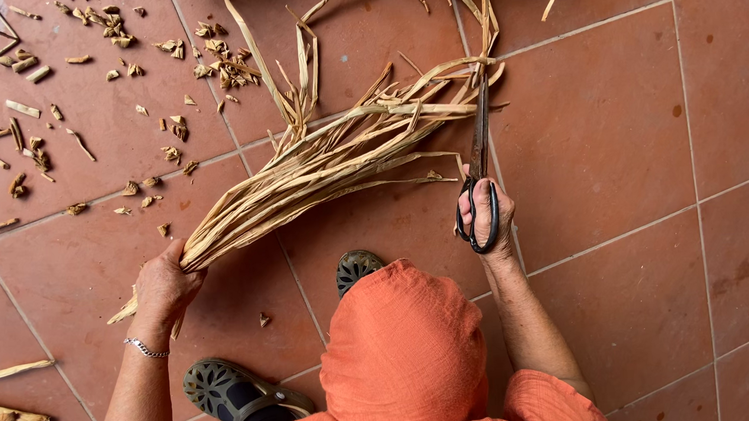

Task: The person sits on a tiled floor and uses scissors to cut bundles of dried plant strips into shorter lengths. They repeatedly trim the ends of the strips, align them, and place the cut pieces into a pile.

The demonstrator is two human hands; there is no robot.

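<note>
The left hand (164, 288) fists round the butt of a light, stiff, brittle-looking leaf bundle (320, 166), best gripped there, while the right hand (483, 221) fingers fill the scissors (478, 165) loops at centre.

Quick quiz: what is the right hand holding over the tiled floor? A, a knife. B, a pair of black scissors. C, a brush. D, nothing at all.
B: the right hand grips black scissors whose blades reach into the tips of the bundle of dried leaf strips, which the left hand holds at its base.
</note>
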